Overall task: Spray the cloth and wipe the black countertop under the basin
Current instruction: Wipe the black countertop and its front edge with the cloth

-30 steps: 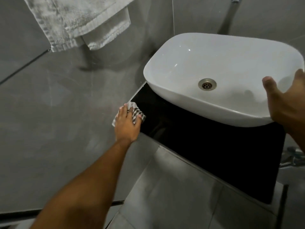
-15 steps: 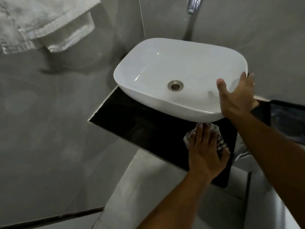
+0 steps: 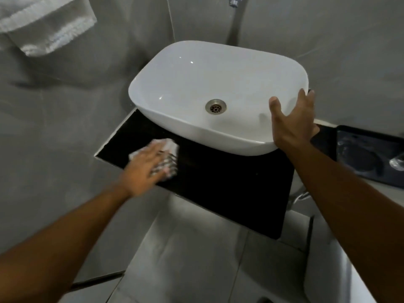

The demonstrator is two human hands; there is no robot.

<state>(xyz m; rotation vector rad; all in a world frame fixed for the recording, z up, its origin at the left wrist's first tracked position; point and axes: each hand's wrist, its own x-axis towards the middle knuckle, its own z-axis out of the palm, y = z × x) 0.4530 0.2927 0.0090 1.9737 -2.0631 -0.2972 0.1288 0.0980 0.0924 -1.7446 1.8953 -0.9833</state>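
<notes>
A white basin (image 3: 196, 84) stands on the black countertop (image 3: 229, 184). My left hand (image 3: 144, 167) lies flat on a checked cloth (image 3: 171, 147) and presses it onto the left part of the countertop, just in front of the basin; both are motion-blurred. My right hand (image 3: 293, 123) rests on the basin's right rim with fingers spread, thumb inside the bowl. No spray bottle is in view.
A white towel (image 3: 43, 25) hangs on the grey wall at the upper left. A tap (image 3: 235, 1) sticks out above the basin. A dark tray (image 3: 371, 154) sits to the right, with a white fixture (image 3: 332, 270) below it. Grey floor tiles lie below.
My left hand swept the cloth from the countertop's left corner to its right side, and has now come back to the left part. My right hand stays on the basin rim.
</notes>
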